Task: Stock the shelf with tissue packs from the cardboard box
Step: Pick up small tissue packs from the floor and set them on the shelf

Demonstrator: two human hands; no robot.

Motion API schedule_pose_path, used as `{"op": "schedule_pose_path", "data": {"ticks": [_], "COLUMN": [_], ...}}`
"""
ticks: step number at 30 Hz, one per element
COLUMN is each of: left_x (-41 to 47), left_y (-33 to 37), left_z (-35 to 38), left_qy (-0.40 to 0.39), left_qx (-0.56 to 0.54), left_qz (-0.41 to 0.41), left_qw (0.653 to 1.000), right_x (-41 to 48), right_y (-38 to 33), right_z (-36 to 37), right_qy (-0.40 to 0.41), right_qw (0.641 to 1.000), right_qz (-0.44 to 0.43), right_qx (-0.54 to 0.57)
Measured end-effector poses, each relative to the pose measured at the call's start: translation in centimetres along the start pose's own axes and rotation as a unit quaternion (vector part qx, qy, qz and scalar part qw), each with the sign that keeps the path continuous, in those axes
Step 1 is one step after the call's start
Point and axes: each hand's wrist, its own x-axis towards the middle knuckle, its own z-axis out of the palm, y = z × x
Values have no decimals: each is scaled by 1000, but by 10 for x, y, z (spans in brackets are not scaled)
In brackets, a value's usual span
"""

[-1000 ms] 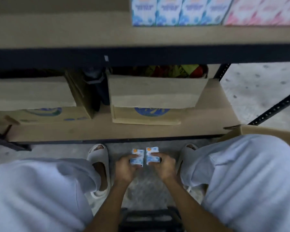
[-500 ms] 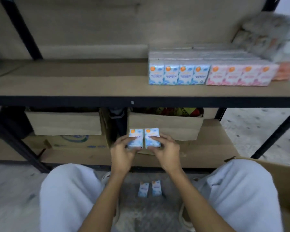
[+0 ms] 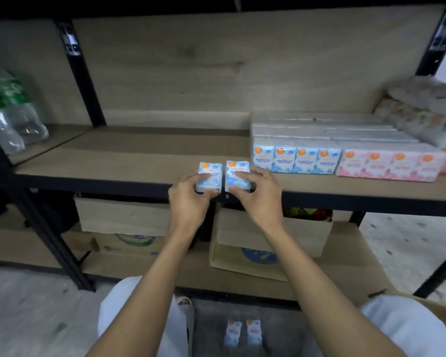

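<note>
Tissue packs: left hand grips one, right hand grips another, at shelf front edge, probably touching it, left of blue row.

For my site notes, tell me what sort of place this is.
Probably a stockroom or shop back area: a black metal rack with wooden shelves, rows of tissue packs facing out, and open cardboard boxes on the lower shelf.
</note>
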Motion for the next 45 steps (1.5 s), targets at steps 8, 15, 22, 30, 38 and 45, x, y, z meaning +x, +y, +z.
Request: {"op": "schedule_pose_path", "data": {"ticks": [8,15,22,30,38,45], "left_x": [39,56,80,111,137,150], "left_y": [-5,-11,-18,-27,-38,-41], "left_z": [7,7,13,25,36,43], "left_qy": [-80,-108,-120,-127,-137,-139], "left_qx": [64,59,81,86,75,91], "left_qz": [-14,-21,-43,-66,-80,-61], "left_qw": [995,992,989,986,984,984], "right_x": [35,49,66,92,120,134], "right_y": [5,6,7,8,15,22], "right_z": [21,25,38,61,76,80], "right_qy": [-89,-111,-112,-112,-115,-121], "right_qw": [995,990,990,986,981,983], "right_qz": [14,-3,-2,12,11,6], "right_qx": [-48,-82,-88,-124,-154,-140]}}
